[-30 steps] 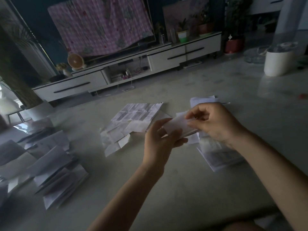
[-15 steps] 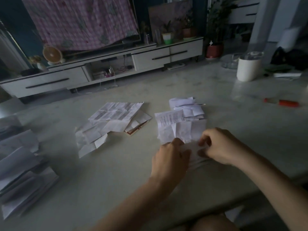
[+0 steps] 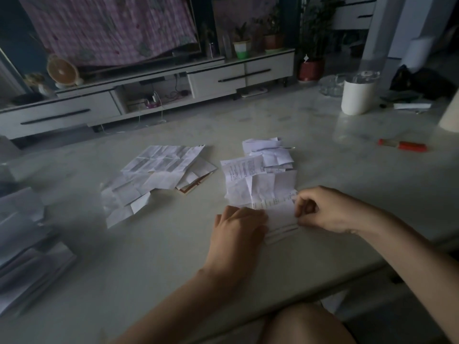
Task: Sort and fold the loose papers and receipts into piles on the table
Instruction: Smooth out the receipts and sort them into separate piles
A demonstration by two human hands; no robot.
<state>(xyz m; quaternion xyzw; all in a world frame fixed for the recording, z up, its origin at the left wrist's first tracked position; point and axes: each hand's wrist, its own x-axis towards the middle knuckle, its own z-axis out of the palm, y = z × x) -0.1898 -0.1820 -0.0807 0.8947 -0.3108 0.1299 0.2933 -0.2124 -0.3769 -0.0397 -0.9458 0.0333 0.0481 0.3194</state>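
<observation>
Two bare arms reach in, one grip at each end of the receipt [image 3: 282, 216].

The left grip [image 3: 238, 227] lies palm down on the receipt's left end, back of the hand up and knuckles bent. Its fingertips are hidden beneath the hand, so whether they pinch or only press cannot be told. Its forearm runs back from the receipt towards the near left, wrist straight. The right grip [image 3: 327, 209] is at the receipt's right end, fingers curled, thumb and forefinger nipping that edge. Its wrist is bent slightly and its forearm leads away to the near right. A bare knee [image 3: 305, 324] shows nearer than the receipt, between the two forearms.
</observation>
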